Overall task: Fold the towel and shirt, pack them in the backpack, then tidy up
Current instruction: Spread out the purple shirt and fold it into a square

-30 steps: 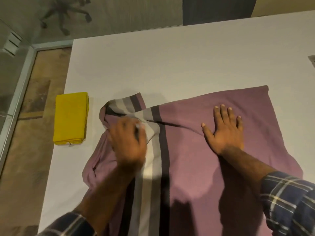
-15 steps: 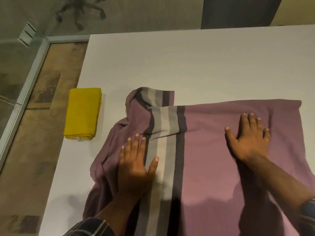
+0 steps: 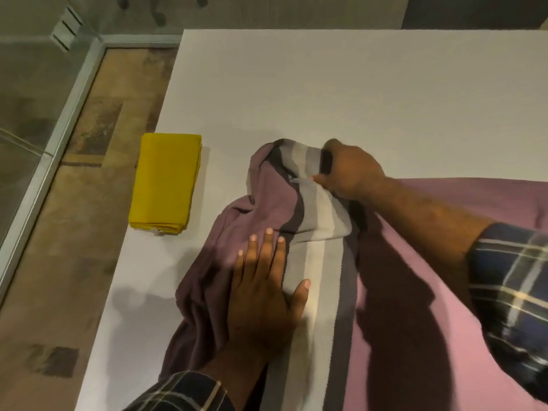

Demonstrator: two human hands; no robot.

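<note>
A mauve shirt (image 3: 444, 336) with grey, white and dark stripes lies spread over the near part of the white table (image 3: 326, 84). Its left sleeve is bunched up. My left hand (image 3: 264, 295) presses flat on the shirt beside the stripes, fingers spread. My right hand (image 3: 347, 170) has reached across and is closed on the striped fabric at the top of the bunched sleeve. A folded yellow towel (image 3: 166, 185) lies on the table to the left of the shirt, near the left edge. No backpack is in view.
The table's left edge runs diagonally, with brown patterned floor (image 3: 74, 232) beyond it. A glass partition with a metal frame (image 3: 59, 129) stands at the far left. The wheeled base of an office chair shows at the top edge.
My right hand left the flat body of the shirt and crossed to the left to grip the striped sleeve. My left hand stayed pressed flat on the shirt.
</note>
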